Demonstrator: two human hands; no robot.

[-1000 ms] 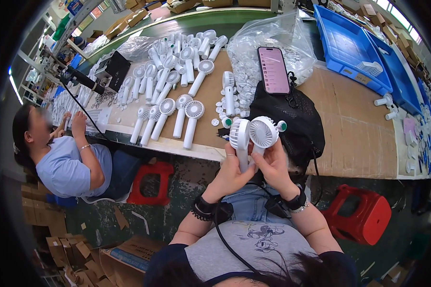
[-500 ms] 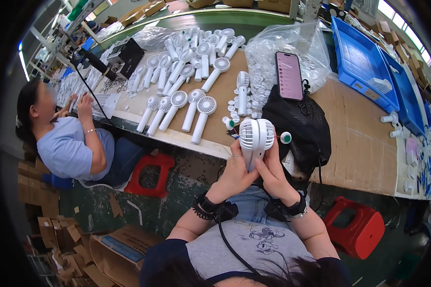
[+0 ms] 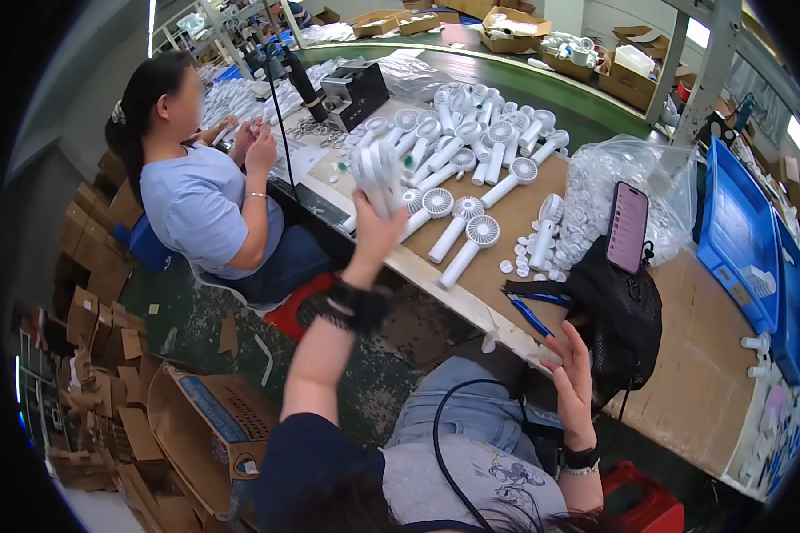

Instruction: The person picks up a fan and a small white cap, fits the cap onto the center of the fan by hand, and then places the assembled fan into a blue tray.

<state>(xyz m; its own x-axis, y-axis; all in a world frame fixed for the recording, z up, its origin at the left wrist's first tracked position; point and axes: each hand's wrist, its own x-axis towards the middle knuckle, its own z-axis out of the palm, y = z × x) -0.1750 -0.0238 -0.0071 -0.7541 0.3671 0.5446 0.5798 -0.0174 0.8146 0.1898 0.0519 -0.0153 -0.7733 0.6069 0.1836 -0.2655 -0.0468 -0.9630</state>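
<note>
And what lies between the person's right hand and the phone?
The black mesh bag lies between the right hand and the phone, in the head view.

Short-sleeved grey T-shirt (image 3: pixel 409 475), navy sleeves (image 3: pixel 307 462), cartoon print (image 3: pixel 513 478).
Light-blue jeans (image 3: pixel 453 410); black wristbands (image 3: pixel 354 306); silvery bracelet (image 3: pixel 581 469), right wrist; black cable (image 3: pixel 437 435).

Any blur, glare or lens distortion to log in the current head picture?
Head view: motion blur on the left hand and the white fan casing it holds; fans lying beyond look crisper; the upper-right window is washed out; the green surface bows with the fisheye; corners are dark.
</note>
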